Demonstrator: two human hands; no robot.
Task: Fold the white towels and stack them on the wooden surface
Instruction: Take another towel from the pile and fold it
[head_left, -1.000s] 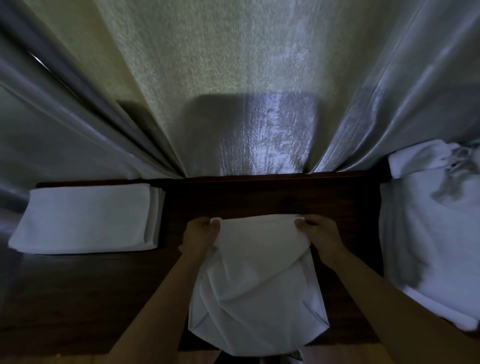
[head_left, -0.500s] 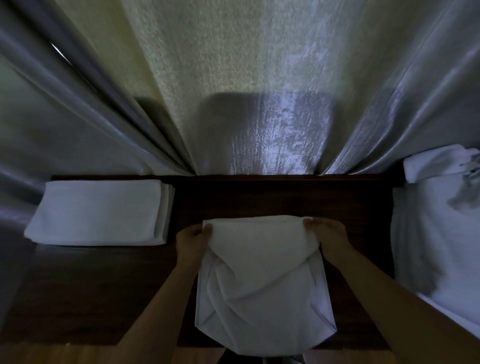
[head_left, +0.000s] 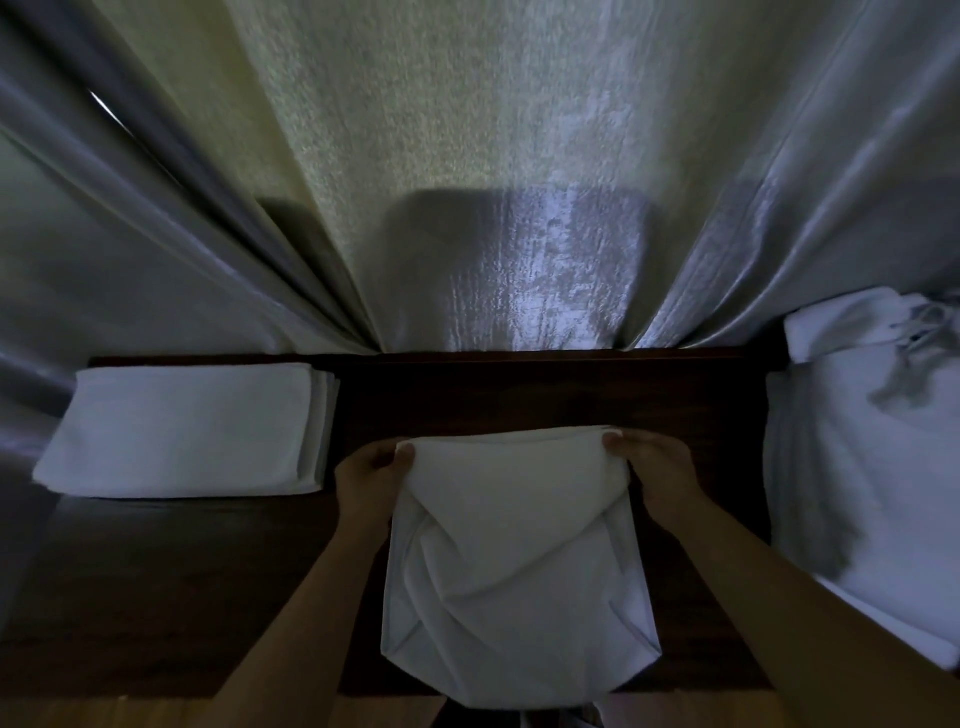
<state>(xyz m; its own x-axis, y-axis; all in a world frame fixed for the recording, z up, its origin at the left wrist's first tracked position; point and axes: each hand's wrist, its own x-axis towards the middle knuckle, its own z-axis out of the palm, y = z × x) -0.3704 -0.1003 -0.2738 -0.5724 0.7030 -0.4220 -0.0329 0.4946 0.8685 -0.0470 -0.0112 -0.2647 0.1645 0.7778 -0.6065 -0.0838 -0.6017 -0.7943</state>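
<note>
Here both hands pinch the towel's far corners.

The towel was plain white, the folded stack white too, the tabletop dark brown wood, the curtain pale grey-green (faintly mottled).

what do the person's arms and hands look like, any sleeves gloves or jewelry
Both forearms are bare as far as the frame shows: no sleeves in view. The left hand and right hand wear no gloves, and no watch, ring or bracelet shows in the dim light.
</note>
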